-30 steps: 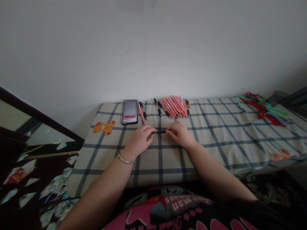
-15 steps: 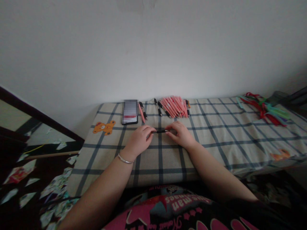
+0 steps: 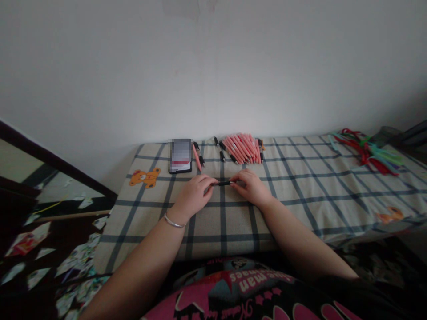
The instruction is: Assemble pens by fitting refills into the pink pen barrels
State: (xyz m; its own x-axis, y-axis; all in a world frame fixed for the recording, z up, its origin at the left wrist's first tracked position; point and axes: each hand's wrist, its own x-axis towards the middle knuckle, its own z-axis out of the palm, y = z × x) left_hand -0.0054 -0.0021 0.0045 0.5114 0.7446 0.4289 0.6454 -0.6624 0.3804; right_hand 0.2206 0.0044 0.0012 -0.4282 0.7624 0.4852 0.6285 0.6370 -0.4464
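Observation:
Between my two hands lies a short black pen part (image 3: pixel 223 183), level just above the tablecloth. My left hand (image 3: pixel 196 194), with a silver bangle at the wrist, pinches its left end. At the other end, the fingertips of my right hand (image 3: pixel 251 186) are closed on it. Fingers cover both ends, so its full length is hidden. Beyond my hands is a heap of pink pen barrels (image 3: pixel 243 149), with black pen parts (image 3: pixel 222 156) around it. One pink barrel (image 3: pixel 197 157) lies apart on the left, beside two more black pieces (image 3: pixel 201 161).
A phone (image 3: pixel 180 156) with a blurred screen lies left of the pink barrel. Coloured ribbon-like strips (image 3: pixel 368 153) are bunched at the far right. The checked tablecloth (image 3: pixel 233 235) meets a white wall (image 3: pixel 213 80) at the back. Paper scraps (image 3: pixel 78 255) litter the lower left.

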